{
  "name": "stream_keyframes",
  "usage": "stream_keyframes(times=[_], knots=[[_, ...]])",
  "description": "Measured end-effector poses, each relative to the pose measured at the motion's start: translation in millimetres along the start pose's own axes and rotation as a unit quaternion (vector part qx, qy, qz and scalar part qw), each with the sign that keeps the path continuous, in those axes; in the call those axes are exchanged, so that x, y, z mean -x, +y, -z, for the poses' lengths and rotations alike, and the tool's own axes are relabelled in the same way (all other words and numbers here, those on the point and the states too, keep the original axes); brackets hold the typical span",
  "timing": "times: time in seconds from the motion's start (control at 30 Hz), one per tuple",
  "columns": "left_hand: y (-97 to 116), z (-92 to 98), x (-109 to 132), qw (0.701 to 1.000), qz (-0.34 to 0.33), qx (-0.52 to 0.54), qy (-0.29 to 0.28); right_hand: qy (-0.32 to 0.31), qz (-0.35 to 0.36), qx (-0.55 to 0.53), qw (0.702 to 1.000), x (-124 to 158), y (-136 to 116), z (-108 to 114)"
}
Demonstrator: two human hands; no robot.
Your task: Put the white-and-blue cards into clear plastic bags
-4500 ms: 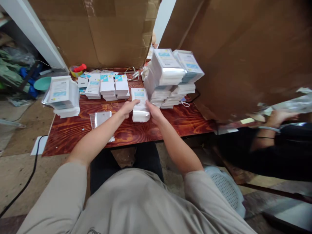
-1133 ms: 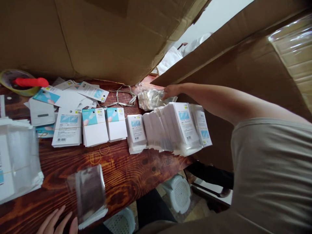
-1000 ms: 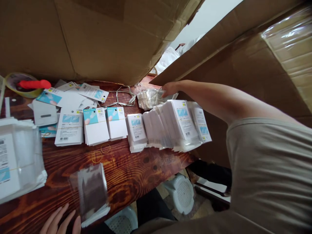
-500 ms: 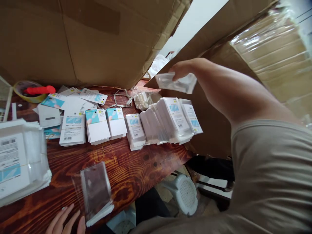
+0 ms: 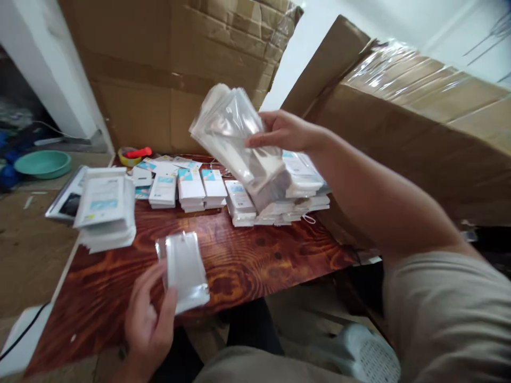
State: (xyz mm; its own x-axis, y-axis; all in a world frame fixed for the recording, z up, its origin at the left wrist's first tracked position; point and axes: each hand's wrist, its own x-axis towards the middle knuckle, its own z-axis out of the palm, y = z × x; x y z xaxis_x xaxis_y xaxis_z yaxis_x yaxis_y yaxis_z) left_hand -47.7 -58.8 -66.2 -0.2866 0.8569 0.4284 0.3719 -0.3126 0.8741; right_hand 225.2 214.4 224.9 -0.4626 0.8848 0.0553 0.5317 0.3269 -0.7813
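Observation:
My right hand (image 5: 281, 130) is closed on a sheaf of clear plastic bags (image 5: 231, 127), raised and tilted above the table. Below it, partly hidden by the bags, are piles of bagged printed cards (image 5: 241, 205). Near the table's front edge lies a smaller stack of clear plastic bags (image 5: 186, 271) with white showing at its lower end. My left hand (image 5: 149, 314) is at that stack's left edge, thumb and fingers apart; whether it touches the bags is hard to see.
A tall stack of bagged cards (image 5: 106, 207) stands at left on the wooden table (image 5: 247, 266). Unbagged card piles (image 5: 190, 189) line the back beside a tape roll (image 5: 128, 157) with a red-handled tool. Cardboard (image 5: 136, 80) rises behind; a stool (image 5: 371, 351) is below right.
My right hand has brought the bags from beside the cardboard at right back over the table. My left hand has come up to the smaller stack's side. The view has shifted and shows more on the left.

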Motion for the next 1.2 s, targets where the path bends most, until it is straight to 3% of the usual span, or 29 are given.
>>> stream_keyframes(times=[0.07, 0.1, 0.17, 0.2, 0.27, 0.37, 0.47, 0.63, 0.87, 0.97, 1.1, 1.2], knots=[[31, -18.9, -16, 0.975, 0.109, 0.190, 0.026, -0.015, 0.031, -0.095, 0.995, 36, 9, -61], [44, -26.5, -25, 0.955, 0.132, 0.262, 0.033, -0.029, 0.041, -0.136, 0.989, 55, 13, -92], [59, -37.9, -39, 0.916, 0.177, 0.359, -0.010, -0.053, 0.038, -0.178, 0.982, 90, 22, -148], [61, -41.6, -43, 0.904, 0.191, 0.383, -0.025, -0.055, 0.033, -0.184, 0.981, 107, 25, -173], [57, -45.0, -41, 0.900, 0.204, 0.385, 0.019, -0.031, 0.027, -0.167, 0.985, 137, 31, -211], [40, -41.4, -26, 0.917, 0.201, 0.342, 0.046, 0.046, 0.044, -0.088, 0.994, 173, 40, -246], [31, -35.6, -11, 0.927, 0.191, 0.312, 0.084, 0.089, 0.071, -0.018, 0.993, 200, 50, -266], [36, -35.9, 4, 0.933, 0.163, 0.309, 0.083, 0.120, 0.048, -0.075, 0.989, 220, 66, -283], [38, -46.6, 15, 0.952, 0.159, 0.252, 0.067, 0.192, -0.042, -0.156, 0.968, 223, 78, -288], [41, -44.3, 18, 0.956, 0.166, 0.239, 0.045, 0.175, -0.069, -0.190, 0.964, 226, 77, -282], [38, -13.3, 24, 0.938, 0.250, 0.237, 0.046, 0.071, -0.110, -0.306, 0.943, 232, 79, -274], [28, 19.1, 24, 0.920, 0.330, 0.194, 0.090, 0.078, -0.098, -0.273, 0.954, 232, 87, -281]])
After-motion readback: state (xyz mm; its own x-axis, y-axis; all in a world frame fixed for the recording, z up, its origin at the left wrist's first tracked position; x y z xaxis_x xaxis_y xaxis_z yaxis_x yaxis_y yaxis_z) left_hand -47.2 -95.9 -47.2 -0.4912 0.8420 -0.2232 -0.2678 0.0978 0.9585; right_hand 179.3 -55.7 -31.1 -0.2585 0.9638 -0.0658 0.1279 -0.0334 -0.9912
